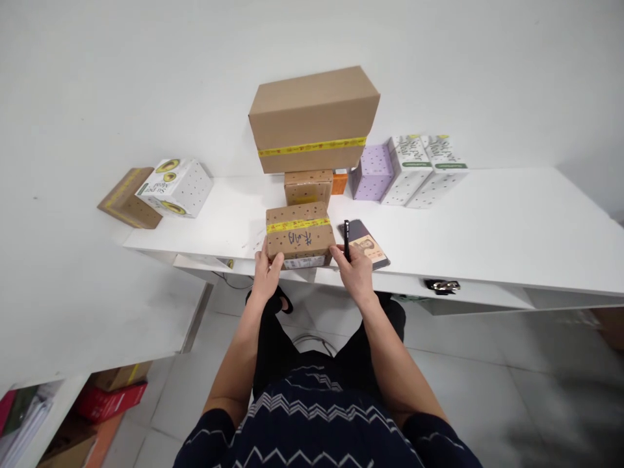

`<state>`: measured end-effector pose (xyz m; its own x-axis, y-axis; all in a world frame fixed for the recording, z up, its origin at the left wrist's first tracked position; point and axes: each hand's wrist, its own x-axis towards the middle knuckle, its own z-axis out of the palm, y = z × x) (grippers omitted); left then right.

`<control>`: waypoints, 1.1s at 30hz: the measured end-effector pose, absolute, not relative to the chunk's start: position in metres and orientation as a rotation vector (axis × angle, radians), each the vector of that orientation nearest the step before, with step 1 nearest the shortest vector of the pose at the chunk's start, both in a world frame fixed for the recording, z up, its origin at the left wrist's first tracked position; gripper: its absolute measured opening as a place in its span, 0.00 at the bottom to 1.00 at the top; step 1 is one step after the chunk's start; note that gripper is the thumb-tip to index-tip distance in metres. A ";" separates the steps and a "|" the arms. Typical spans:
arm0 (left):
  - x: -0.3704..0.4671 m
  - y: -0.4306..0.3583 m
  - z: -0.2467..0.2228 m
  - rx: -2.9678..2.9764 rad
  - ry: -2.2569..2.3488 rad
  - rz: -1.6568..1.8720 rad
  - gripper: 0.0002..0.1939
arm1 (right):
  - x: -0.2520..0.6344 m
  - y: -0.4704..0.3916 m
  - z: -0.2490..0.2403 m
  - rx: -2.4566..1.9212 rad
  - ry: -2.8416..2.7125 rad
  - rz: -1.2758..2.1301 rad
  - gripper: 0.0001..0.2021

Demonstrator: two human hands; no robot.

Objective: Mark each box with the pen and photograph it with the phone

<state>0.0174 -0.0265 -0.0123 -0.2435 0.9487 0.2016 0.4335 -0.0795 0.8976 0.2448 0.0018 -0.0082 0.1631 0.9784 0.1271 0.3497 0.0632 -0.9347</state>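
Note:
A small brown cardboard box [299, 239] with dark dots, yellow tape and black handwriting lies at the front edge of the white table. My left hand [266, 275] grips its left front corner, thumb on the near face. At the right front corner, my right hand [355, 270] holds the box with its thumb and also has a black pen [346, 239] upright between its fingers. A dark booklet [370, 246] with a picture on it lies beside and partly behind my right hand. Behind the held box stands another dotted brown box [309, 187].
On the white table [507, 227], a large brown box [314, 120] stands at the back. To its right are a purple box [374, 172] and white boxes [408, 170]; at the left, a white avocado box [176, 187] and a brown box [130, 198]. A metal clip [444, 286] sits below the front edge.

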 end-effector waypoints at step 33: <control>0.025 -0.035 0.012 1.573 1.884 1.375 0.24 | 0.242 -0.015 0.004 -1.419 -1.148 0.944 0.24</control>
<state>0.0248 -0.0353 0.0117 -0.3380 0.8865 0.3161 0.5713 -0.0736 0.8174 0.2420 -0.0150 0.0040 0.2335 0.9719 0.0295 0.1582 -0.0081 -0.9874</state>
